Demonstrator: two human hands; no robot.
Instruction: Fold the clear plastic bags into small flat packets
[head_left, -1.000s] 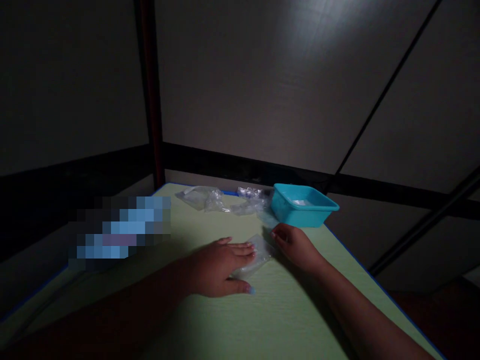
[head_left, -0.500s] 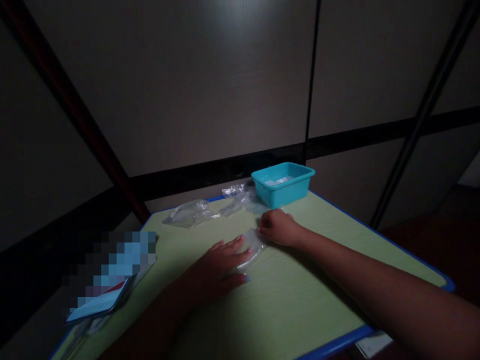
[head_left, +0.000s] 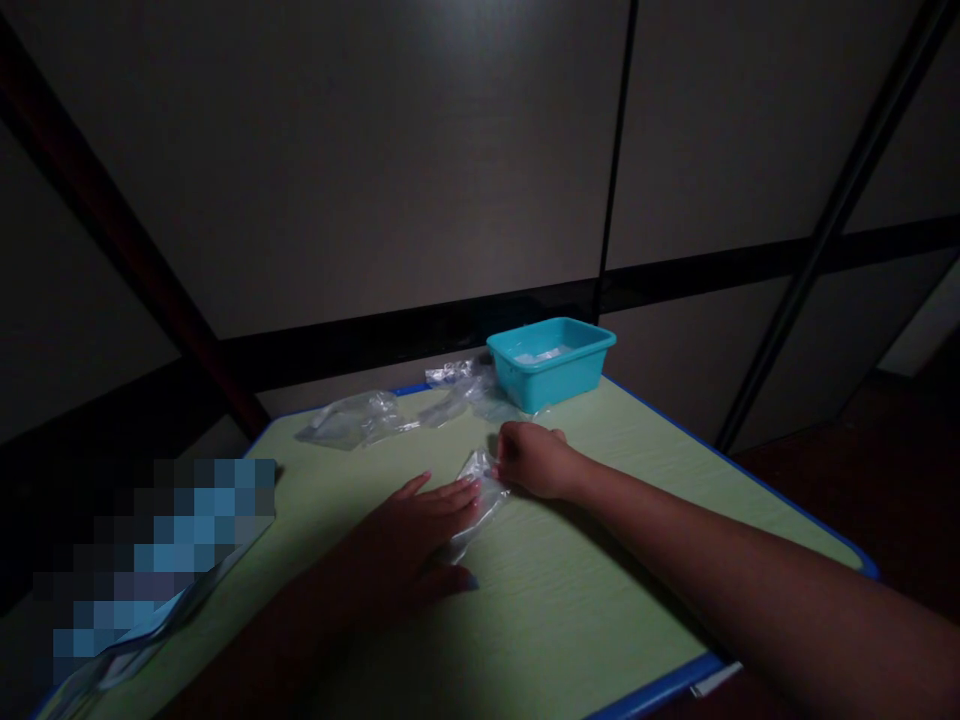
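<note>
A clear plastic bag (head_left: 480,512) lies on the green table in front of me. My left hand (head_left: 427,530) rests flat on its left part, fingers stretched out and thumb apart. At the bag's far right corner, my right hand (head_left: 534,460) has its fingers pinched together on the plastic. Beyond my hands, more clear plastic bags (head_left: 349,420) lie crumpled along the far edge. Just past my right hand stands a turquoise plastic basin (head_left: 553,380) with some clear plastic inside.
The green tabletop (head_left: 600,600) has a blue rim (head_left: 667,685). A stack of books or papers (head_left: 172,620), partly blurred out, lies at the left edge. Dark wardrobe panels (head_left: 420,180) rise directly behind the table.
The whole view has shifted slightly, so things appear further left. My left fingers have drawn closer together on the bag. My right hand keeps its pinch at the corner.
</note>
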